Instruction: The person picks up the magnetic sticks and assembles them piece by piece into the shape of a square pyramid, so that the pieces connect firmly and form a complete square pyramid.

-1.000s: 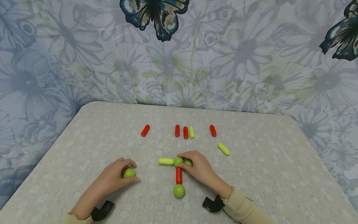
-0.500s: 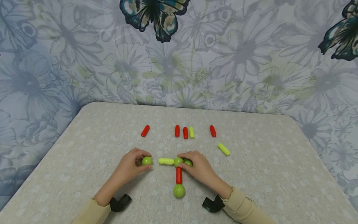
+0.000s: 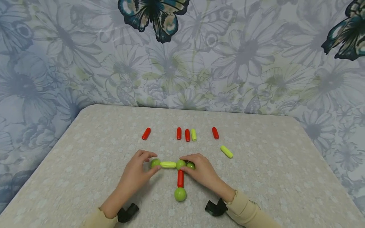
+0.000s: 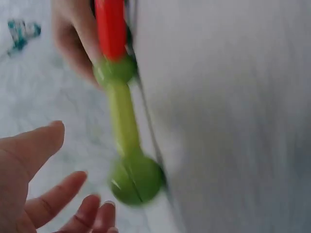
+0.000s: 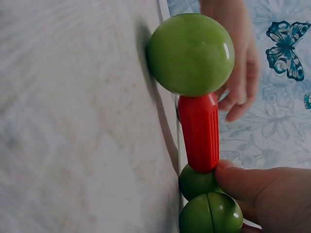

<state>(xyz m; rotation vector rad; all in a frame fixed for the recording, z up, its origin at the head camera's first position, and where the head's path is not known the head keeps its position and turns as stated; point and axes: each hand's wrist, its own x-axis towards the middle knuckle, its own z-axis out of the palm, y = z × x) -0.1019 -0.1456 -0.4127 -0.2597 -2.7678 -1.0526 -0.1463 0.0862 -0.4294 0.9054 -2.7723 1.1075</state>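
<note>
Left hand (image 3: 133, 173) is hovering round the left green ball (image 3: 155, 163), its fingers (image 4: 56, 199) standing loosely apart and holding nothing; that ball is touching the yellow-green rod (image 3: 168, 164). Right hand (image 3: 203, 171) is pinching the middle green ball (image 3: 180, 164), another green ball (image 3: 190, 165) sitting just beside. Red rod (image 3: 181, 179) is running from the middle ball to the near green ball (image 3: 180, 194). Loose rods (image 3: 179, 133) are lying farther back on the surface (image 3: 256, 177).

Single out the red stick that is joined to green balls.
The red stick between two green balls, beside the right hand; the other four lie loose farther back.
</note>
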